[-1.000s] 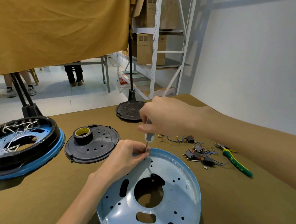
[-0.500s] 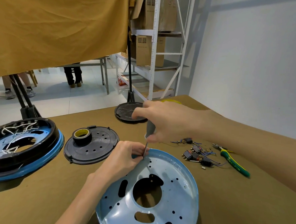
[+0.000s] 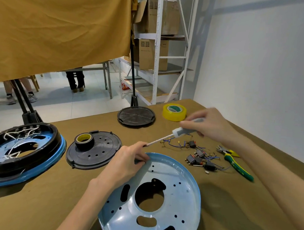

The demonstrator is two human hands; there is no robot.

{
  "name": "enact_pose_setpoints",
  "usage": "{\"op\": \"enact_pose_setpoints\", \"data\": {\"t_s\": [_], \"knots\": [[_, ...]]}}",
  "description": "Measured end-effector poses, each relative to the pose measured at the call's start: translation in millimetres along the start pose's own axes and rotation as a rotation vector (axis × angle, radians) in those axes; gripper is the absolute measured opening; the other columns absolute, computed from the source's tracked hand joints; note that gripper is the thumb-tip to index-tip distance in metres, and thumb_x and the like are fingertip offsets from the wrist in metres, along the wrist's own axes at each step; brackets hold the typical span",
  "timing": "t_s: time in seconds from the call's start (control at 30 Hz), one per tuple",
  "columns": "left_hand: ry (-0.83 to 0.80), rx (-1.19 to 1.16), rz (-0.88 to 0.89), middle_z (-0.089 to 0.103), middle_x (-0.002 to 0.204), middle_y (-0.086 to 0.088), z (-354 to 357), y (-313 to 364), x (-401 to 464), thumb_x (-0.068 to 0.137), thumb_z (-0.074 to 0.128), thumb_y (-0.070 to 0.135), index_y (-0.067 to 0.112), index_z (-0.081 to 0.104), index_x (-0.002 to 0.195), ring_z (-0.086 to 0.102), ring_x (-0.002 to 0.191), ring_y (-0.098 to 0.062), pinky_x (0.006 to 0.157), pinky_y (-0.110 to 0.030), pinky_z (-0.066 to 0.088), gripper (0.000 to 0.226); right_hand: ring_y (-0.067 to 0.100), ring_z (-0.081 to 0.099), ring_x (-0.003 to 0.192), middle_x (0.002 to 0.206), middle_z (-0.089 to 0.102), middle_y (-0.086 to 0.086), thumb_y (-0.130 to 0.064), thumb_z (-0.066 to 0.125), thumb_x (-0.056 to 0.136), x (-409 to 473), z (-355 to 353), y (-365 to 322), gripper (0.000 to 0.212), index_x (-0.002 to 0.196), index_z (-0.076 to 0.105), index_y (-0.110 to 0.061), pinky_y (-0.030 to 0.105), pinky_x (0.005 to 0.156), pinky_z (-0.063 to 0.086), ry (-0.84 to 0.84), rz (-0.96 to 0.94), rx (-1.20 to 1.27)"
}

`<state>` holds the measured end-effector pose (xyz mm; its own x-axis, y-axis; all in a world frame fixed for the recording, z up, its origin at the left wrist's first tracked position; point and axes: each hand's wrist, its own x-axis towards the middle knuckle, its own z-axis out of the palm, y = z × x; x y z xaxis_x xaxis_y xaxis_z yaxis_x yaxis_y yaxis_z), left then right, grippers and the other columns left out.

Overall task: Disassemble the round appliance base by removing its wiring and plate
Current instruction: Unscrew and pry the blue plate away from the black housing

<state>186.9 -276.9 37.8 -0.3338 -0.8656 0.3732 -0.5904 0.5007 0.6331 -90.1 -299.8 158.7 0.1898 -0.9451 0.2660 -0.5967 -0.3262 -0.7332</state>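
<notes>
A light blue metal plate (image 3: 178, 195) with holes and cutouts lies tilted in front of me. My left hand (image 3: 127, 159) curls its fingers over the plate's far rim. My right hand (image 3: 208, 125) grips the grey handle of a screwdriver (image 3: 164, 138). The tool slants down to the left, and its tip ends at my left fingertips. At the far left sits the round appliance base (image 3: 22, 152), a black ring on a blue rim with white wiring (image 3: 14, 137) inside.
A black perforated cover (image 3: 100, 154) carries a roll of black tape (image 3: 84, 139). Behind it lie a black disc (image 3: 136, 116) and yellow tape (image 3: 174, 111). Loose switches with blue wires (image 3: 198, 156) and green-yellow pliers (image 3: 236, 165) lie to the right. A wall stands to the right.
My right hand swung the screwdriver from upright over the plate rim to a low slant and moved right, uncovering the yellow tape. My left hand stayed on the rim.
</notes>
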Motion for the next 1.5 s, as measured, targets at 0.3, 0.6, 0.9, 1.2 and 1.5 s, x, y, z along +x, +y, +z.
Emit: {"op": "enact_pose_setpoints", "data": {"t_s": [0.3, 0.6, 0.9, 1.2, 1.5], "knots": [[-0.188, 0.287, -0.524, 0.067, 0.098, 0.01, -21.8, 4.5, -4.5, 0.089, 0.068, 0.055, 0.026, 0.065, 0.114, 0.062, 0.08, -0.005, 0.068, -0.025, 0.047, 0.038, 0.012, 0.07, 0.082, 0.091, 0.073, -0.001, -0.018, 0.077, 0.089, -53.6, 76.9, 111.7, 0.008, 0.094, 0.072, -0.021, 0.023, 0.074, 0.056, 0.286, 0.272, 0.222], [-0.327, 0.066, -0.625, 0.047, 0.072, 0.002, -42.9, 8.0, -10.8, 0.105, 0.049, 0.038, 0.018, 0.054, 0.089, 0.042, 0.061, -0.011, 0.06, -0.026, 0.034, 0.026, 0.006, 0.058, 0.089, 0.09, 0.062, -0.01, -0.021, 0.062, 0.1, -49.0, 99.4, 81.6, 0.008, 0.094, 0.066, -0.024, 0.013, 0.073, 0.042, 0.198, -0.031, -0.032], [-0.284, -0.4, -0.899, 0.075, 0.077, -0.004, -106.2, 24.5, -30.2, 0.097, 0.064, 0.046, 0.015, 0.069, 0.111, 0.071, 0.064, -0.017, 0.058, -0.028, 0.056, 0.034, 0.006, 0.067, 0.101, 0.112, 0.069, -0.01, -0.056, 0.071, 0.088, -45.8, 101.6, 17.1, 0.048, 0.127, 0.062, -0.03, 0.027, 0.084, 0.056, -0.4, 0.084, 0.137], [-0.147, -0.739, -0.749, 0.076, 0.112, -0.017, -142.8, 44.1, -53.4, 0.079, 0.08, 0.042, 0.016, 0.083, 0.1, 0.077, 0.087, -0.027, 0.067, -0.034, 0.061, 0.033, 0.01, 0.066, 0.083, 0.095, 0.072, -0.005, -0.025, 0.086, 0.078, -20.9, 92.8, -28.8, 0.032, 0.105, 0.069, -0.029, 0.032, 0.073, 0.06, -0.141, -0.186, 0.191], [0.047, -0.618, -0.294, 0.078, 0.114, -0.002, -122.9, 88.4, -44.7, 0.068, 0.091, 0.026, 0.026, 0.073, 0.121, 0.074, 0.106, -0.022, 0.082, -0.026, 0.06, 0.056, -0.001, 0.053, 0.103, 0.111, 0.057, -0.007, -0.027, 0.085, 0.083, -27.4, 102.9, -40.2, 0.039, 0.111, 0.059, -0.024, 0.006, 0.083, 0.041, 0.305, -0.23, 0.183]]}}
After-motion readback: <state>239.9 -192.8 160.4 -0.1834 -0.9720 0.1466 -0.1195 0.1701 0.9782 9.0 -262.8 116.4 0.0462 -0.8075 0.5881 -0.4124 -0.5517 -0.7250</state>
